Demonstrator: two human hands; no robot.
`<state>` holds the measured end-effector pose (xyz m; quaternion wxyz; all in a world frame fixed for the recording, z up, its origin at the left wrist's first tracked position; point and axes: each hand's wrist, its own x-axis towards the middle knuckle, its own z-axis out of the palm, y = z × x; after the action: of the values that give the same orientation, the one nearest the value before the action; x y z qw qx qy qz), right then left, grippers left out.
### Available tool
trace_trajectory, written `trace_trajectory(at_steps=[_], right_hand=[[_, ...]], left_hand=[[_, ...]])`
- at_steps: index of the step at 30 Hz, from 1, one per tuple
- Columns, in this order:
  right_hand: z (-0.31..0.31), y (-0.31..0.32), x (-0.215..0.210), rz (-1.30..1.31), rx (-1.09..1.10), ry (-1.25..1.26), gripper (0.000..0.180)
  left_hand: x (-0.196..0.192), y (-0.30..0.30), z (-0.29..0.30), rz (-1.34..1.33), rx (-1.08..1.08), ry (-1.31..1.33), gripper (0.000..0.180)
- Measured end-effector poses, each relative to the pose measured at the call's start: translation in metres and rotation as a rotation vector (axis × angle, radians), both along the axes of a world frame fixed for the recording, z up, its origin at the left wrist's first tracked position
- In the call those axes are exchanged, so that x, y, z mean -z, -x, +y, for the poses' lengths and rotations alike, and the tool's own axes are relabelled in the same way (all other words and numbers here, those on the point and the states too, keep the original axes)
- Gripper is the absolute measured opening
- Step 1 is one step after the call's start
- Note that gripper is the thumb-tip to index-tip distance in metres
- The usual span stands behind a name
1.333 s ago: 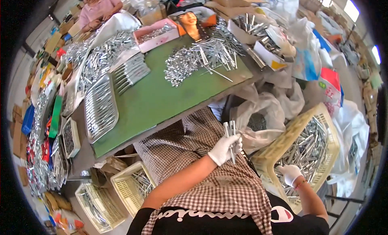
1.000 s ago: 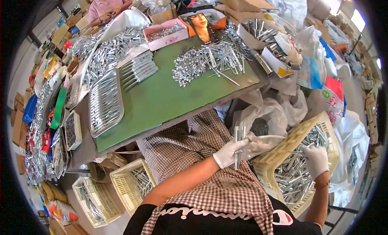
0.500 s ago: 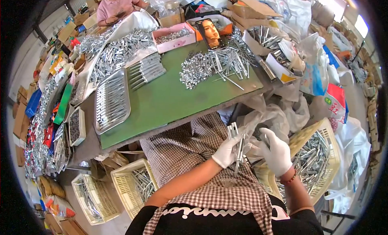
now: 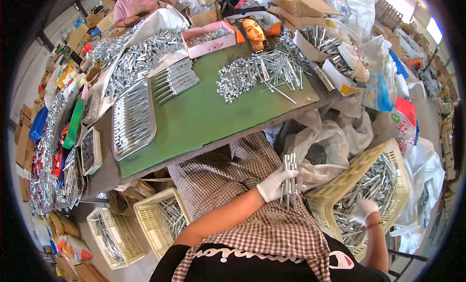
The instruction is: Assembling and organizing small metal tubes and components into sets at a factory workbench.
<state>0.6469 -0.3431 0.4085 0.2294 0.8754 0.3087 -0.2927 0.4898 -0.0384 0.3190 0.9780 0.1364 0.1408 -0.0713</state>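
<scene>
— Holding what, the left hand (image 4: 273, 184)?

— A bundle of metal rods (image 4: 289, 179), gripped upright over the checked apron (image 4: 272, 233). The right hand (image 4: 363, 211), which was up beside the bundle half a second ago, has dropped back into the yellow crate (image 4: 340, 185) of rods; its fingers are curled among them, though I cannot tell what they grasp. Looks like it's fetching more.

— And around?

— Green worktable (image 4: 208, 112) ahead with a loose rod pile (image 4: 262, 73), a filled metal tray (image 4: 132, 118), plastic bags, cartons.
</scene>
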Motion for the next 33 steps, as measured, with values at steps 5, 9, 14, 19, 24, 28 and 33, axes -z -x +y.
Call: trace_trajectory(at_steps=[5, 9, 14, 19, 24, 28, 33], right_hand=[[-0.041, 0.045, 0.049, -0.013, -0.328, -0.159, 0.024], [-0.037, 0.042, 0.049, -0.017, -0.379, -0.143, 0.021], [-0.043, 0.028, 0.068, 0.095, -0.403, 0.031, 0.020], [-0.050, 0.025, 0.077, 0.112, -0.372, -0.060, 0.024], [-0.054, 0.025, 0.077, 0.272, -0.220, -0.173, 0.031], [-0.064, 0.021, 0.083, 0.292, -0.177, -0.208, 0.033], [-0.064, 0.014, 0.102, 0.278, -0.025, -0.072, 0.031]], left_hand=[[-0.003, 0.001, -0.006, -0.066, 0.162, -0.005, 0.040], [-0.011, 0.000, -0.004, -0.063, 0.194, -0.069, 0.042], [0.002, 0.000, -0.001, -0.009, 0.110, -0.093, 0.035], [0.006, 0.000, -0.002, 0.026, 0.079, -0.071, 0.028], [0.004, -0.001, -0.001, 0.025, 0.095, -0.072, 0.029], [0.003, -0.002, -0.001, 0.015, 0.084, -0.073, 0.029], [0.006, -0.001, -0.001, 0.035, 0.089, -0.056, 0.029]])
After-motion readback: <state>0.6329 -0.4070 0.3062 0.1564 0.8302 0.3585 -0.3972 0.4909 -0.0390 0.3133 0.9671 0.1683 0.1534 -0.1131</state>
